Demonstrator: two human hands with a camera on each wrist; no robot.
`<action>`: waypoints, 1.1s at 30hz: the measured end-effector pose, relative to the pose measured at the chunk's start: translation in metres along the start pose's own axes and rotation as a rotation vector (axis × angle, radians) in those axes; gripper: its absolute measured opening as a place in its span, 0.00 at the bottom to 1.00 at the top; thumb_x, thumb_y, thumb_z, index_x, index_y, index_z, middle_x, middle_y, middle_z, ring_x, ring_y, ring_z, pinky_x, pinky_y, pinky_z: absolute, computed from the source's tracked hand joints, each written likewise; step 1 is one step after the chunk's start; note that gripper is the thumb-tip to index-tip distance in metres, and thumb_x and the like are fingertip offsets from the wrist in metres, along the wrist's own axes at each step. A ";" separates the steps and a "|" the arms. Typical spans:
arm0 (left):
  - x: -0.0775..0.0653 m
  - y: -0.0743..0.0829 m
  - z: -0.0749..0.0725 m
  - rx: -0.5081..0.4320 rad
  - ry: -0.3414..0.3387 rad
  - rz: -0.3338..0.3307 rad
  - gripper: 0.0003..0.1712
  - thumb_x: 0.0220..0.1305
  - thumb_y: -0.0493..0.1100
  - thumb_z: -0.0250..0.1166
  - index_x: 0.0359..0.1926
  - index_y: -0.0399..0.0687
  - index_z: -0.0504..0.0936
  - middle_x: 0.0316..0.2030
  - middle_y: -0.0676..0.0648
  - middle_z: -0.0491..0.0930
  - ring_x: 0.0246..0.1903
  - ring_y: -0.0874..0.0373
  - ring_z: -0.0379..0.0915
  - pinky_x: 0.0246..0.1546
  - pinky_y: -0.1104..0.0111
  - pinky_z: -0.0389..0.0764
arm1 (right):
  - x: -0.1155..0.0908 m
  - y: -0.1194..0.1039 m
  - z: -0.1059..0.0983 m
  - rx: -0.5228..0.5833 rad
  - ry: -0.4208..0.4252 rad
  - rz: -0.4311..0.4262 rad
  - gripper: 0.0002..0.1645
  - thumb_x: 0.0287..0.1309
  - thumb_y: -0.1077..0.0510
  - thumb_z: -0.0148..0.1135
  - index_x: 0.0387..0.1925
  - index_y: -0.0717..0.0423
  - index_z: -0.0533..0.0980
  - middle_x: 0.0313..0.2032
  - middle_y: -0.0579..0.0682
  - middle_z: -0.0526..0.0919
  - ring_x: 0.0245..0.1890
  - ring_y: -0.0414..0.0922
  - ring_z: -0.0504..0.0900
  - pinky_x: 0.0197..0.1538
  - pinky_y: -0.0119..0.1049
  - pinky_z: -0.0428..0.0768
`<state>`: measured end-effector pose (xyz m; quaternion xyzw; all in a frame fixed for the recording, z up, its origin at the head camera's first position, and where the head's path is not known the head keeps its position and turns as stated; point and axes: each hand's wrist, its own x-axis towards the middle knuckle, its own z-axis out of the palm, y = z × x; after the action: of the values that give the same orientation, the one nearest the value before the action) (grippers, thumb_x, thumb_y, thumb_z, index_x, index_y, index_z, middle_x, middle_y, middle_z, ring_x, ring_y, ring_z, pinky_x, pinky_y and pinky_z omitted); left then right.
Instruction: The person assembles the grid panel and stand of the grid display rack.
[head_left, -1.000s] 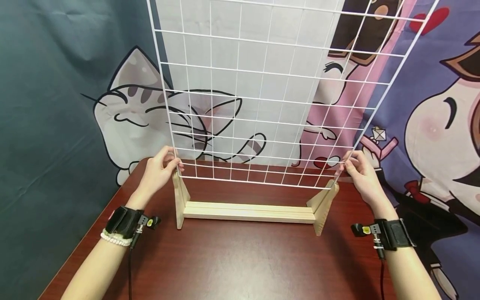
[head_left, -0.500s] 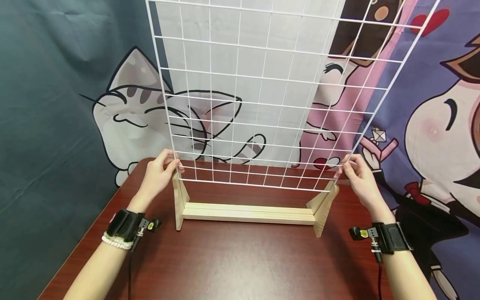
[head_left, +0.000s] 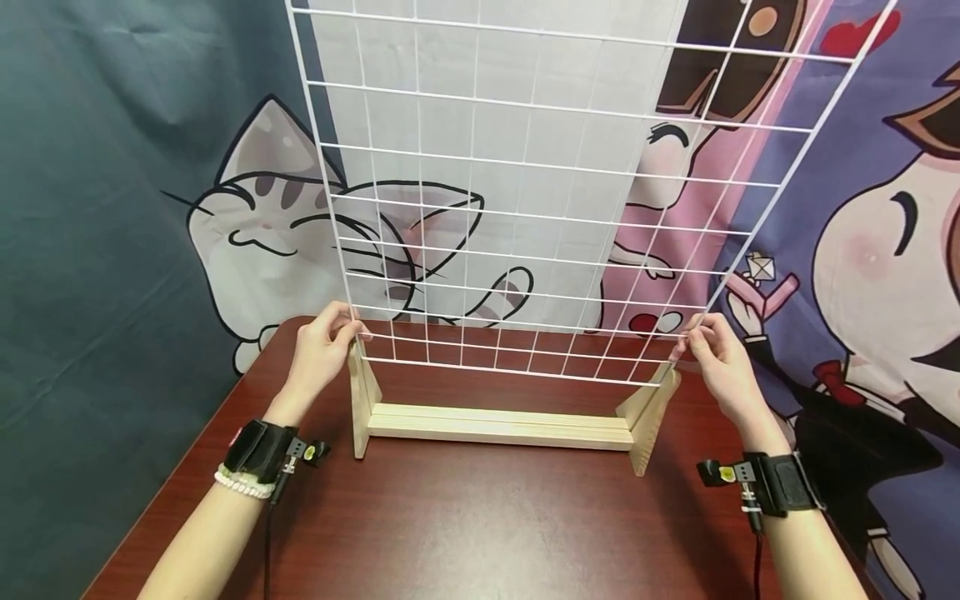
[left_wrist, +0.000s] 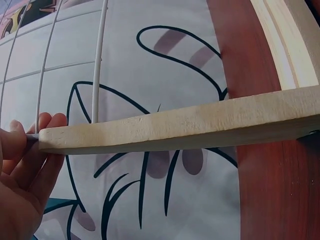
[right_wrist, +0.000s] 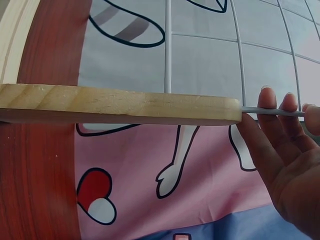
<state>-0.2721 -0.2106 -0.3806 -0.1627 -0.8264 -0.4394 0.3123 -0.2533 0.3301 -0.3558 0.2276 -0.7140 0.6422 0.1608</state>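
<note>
A white wire grid panel stands upright over a pale wooden stand, its bottom wire above the crossbar. The grid's lower corners sit between the tops of the left end piece and the right end piece. My left hand pinches the grid's left side wire just above that end piece. On the other side, my right hand pinches the right side wire at a like height. In both wrist views the side wire runs from thumb and fingers to the tip of the wooden end piece.
The stand rests on a dark red-brown table. Behind it hangs a cloth backdrop printed with cartoon figures. A dark green cloth hangs on the left. Each wrist wears a strapped camera with a cable.
The grid has sunk slightly between the end pieces, and both hands have moved down with it, keeping their pinch. The stand has stayed in place.
</note>
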 end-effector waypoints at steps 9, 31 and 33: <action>0.002 -0.005 0.005 -0.032 0.018 -0.019 0.02 0.67 0.34 0.59 0.39 0.38 0.78 0.28 0.38 0.87 0.27 0.87 0.74 0.25 0.83 0.69 | -0.005 -0.002 0.001 0.001 0.003 0.021 0.06 0.71 0.66 0.46 0.45 0.66 0.64 0.29 0.48 0.76 0.30 0.37 0.81 0.35 0.28 0.83; -0.002 -0.004 0.009 -0.016 0.060 -0.018 0.02 0.63 0.32 0.63 0.37 0.38 0.80 0.28 0.42 0.87 0.25 0.73 0.78 0.21 0.80 0.62 | -0.006 0.001 0.003 -0.088 0.031 0.025 0.07 0.71 0.65 0.46 0.44 0.51 0.69 0.28 0.46 0.77 0.29 0.36 0.80 0.36 0.26 0.83; -0.002 -0.004 0.009 -0.019 0.063 -0.017 0.02 0.63 0.32 0.63 0.38 0.37 0.80 0.28 0.42 0.87 0.26 0.72 0.79 0.22 0.80 0.63 | -0.007 0.002 0.003 -0.093 0.034 0.024 0.07 0.71 0.64 0.46 0.43 0.50 0.69 0.28 0.46 0.77 0.29 0.36 0.80 0.36 0.26 0.83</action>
<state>-0.2762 -0.2055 -0.3884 -0.1447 -0.8134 -0.4546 0.3330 -0.2484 0.3283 -0.3610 0.2006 -0.7428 0.6142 0.1755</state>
